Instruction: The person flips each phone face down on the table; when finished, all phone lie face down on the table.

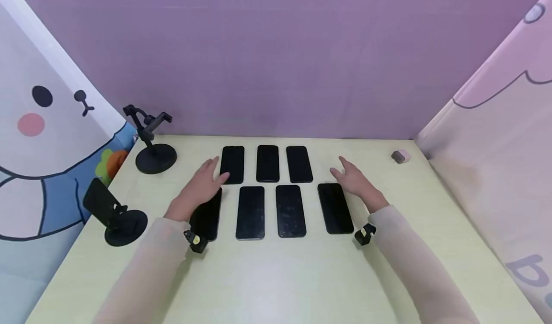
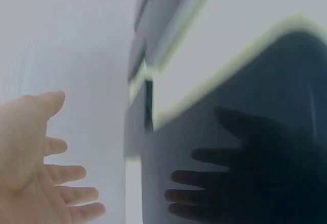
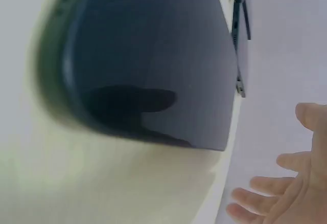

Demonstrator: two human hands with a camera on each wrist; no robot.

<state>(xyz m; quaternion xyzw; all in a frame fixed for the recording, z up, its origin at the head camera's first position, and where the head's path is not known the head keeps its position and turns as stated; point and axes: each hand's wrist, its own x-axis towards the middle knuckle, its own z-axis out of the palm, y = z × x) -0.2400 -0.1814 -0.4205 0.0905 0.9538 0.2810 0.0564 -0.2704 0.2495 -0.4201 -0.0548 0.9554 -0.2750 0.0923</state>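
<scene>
Several dark smartphones lie flat on the table in two rows. Three form the back row, among them the back left phone (image 1: pixel 233 165), the back middle phone (image 1: pixel 268 164) and the back right phone (image 1: pixel 299 164). My left hand (image 1: pixel 201 186), fingers spread and holding nothing, hovers over the front left phone (image 1: pixel 208 217), whose glossy screen mirrors it in the left wrist view. Between the outer phones of the front row lie two more, a phone (image 1: pixel 250 213) and its neighbour (image 1: pixel 291 211). My right hand (image 1: pixel 356 180) holds nothing, fingers extended, close to the top of the front right phone (image 1: pixel 335 209).
Two black phone stands, one a taller stand (image 1: pixel 156 158) and the other a lower stand (image 1: pixel 125 227), stand along the table's left side. A small grey and pink block (image 1: pixel 401 156) sits at the back right. A purple backdrop (image 1: pixel 276 60) rises behind the table (image 1: pixel 302 281).
</scene>
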